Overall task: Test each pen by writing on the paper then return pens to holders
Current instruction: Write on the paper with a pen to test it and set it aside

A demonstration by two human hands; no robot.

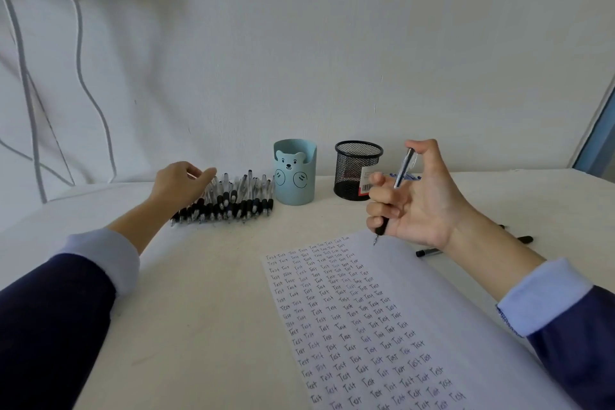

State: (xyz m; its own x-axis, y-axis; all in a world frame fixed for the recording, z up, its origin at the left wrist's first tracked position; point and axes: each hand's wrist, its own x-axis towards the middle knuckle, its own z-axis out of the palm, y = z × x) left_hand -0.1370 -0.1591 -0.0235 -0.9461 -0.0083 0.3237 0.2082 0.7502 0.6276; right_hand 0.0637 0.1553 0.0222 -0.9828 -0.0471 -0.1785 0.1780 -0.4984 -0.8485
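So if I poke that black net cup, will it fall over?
Probably not. The black net cup is short with a wide flat bottom, so it would likely slide on the table rather than tip. Nothing sticks out of it and its wall is thin mesh, so it is probably light and easy to shove.

One word, written over and over

The white paper (432, 316) carries the single word "Test", penned by hand in dark ink again and again, in slanting rows that run from near its top edge down to the bottom of the view. The black mesh holder (349, 170) bears a small white sticker (366, 180) with a barcode and a red strip; its print is too small to read.
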